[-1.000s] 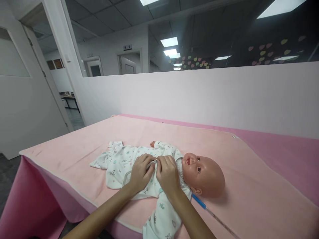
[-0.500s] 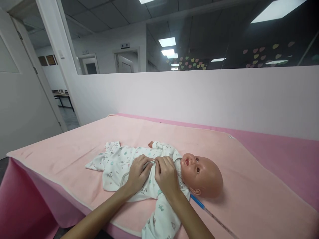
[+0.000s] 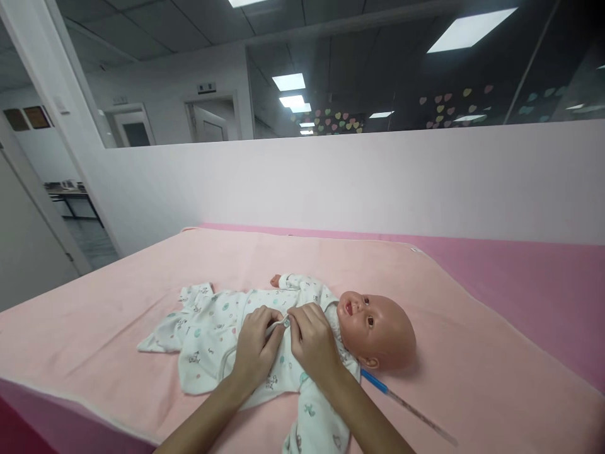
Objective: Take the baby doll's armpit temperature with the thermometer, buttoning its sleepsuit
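Note:
A baby doll (image 3: 385, 331) lies on its back with its head to the right, dressed in a white patterned baby outfit (image 3: 208, 337). On its chest, my left hand (image 3: 258, 343) pinches the trimmed front edge of the outfit. Close beside it, my right hand (image 3: 312, 337) pinches the same edge, thumb against fingers. Between my fingertips shows a small round snap button (image 3: 286, 322); whether it is fastened, I cannot tell. One sleeve (image 3: 314, 416) stretches toward me under my right forearm. The doll's far hand (image 3: 275, 280) pokes out of the other sleeve.
A thin rod with a blue handle (image 3: 374, 381) lies beside the doll's head, partly under the outfit. Pink blanket (image 3: 472, 353) covers the table, over a darker pink sheet (image 3: 534, 271). Behind rises a white half wall (image 3: 378, 183) with glass above.
The camera view has turned a little to the right. My hands stay at the outfit's front edge, and the snap button now shows between my fingertips.

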A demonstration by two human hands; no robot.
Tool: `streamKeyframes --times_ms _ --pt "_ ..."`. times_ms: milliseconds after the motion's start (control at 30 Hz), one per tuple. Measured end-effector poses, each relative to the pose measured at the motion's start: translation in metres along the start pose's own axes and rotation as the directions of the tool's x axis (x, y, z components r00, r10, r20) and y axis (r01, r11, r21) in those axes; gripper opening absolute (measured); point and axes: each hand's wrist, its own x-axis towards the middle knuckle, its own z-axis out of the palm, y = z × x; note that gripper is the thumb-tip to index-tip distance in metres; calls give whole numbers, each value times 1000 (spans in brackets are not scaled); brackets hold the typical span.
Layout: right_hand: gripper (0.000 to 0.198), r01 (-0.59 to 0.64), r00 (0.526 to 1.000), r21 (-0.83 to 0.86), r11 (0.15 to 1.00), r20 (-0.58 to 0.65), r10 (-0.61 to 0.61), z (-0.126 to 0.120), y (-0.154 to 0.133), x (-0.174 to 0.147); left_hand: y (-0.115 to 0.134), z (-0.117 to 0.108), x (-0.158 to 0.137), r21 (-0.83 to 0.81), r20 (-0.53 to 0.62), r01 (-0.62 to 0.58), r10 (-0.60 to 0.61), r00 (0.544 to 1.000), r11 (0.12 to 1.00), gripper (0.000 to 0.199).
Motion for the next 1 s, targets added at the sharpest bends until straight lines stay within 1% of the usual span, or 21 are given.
streamKeyframes --times_ms 67,167,300,400,500,600,667,733,867,1000 --pt "18 0 1000 6 1000 -3 0 -1 0 0 -1 1 -1 62 -5 -56 57 998 996 14" --pt "17 -5 1000 14 1000 -24 5 -3 -1 -1 -2 1 -4 140 -5 -133 135 991 981 18" --pt "17 -11 998 8 1000 -64 12 -5 -4 -1 -6 -4 -6 191 -30 -150 158 987 970 22" --pt "14 -5 995 -18 1000 -99 3 -6 -6 -1 -10 -11 -8 205 -58 -125 140 988 971 24" --pt "9 44 989 -75 996 -134 -54 -6 -8 0 -13 -18 -14 204 -98 -66 88 991 977 24" --pt "6 94 983 -144 985 -143 -115 -7 -8 1 -14 -21 -23 167 -112 -17 36 993 986 20" --pt "5 112 982 -168 980 -131 -134 -8 -8 1 -14 -21 -27 139 -133 10 8 991 990 15" --pt "6 119 984 -166 979 -109 -138 -9 -9 2 -13 -21 -29 135 -148 19 1 989 991 15" --pt "4 117 991 -136 984 -51 -125 -9 -8 2 -11 -21 -28 179 -114 6 15 993 984 17" --pt "6 105 994 -144 984 -25 -110 -8 -7 2 -11 -21 -27 130 -104 6 7 995 991 18"
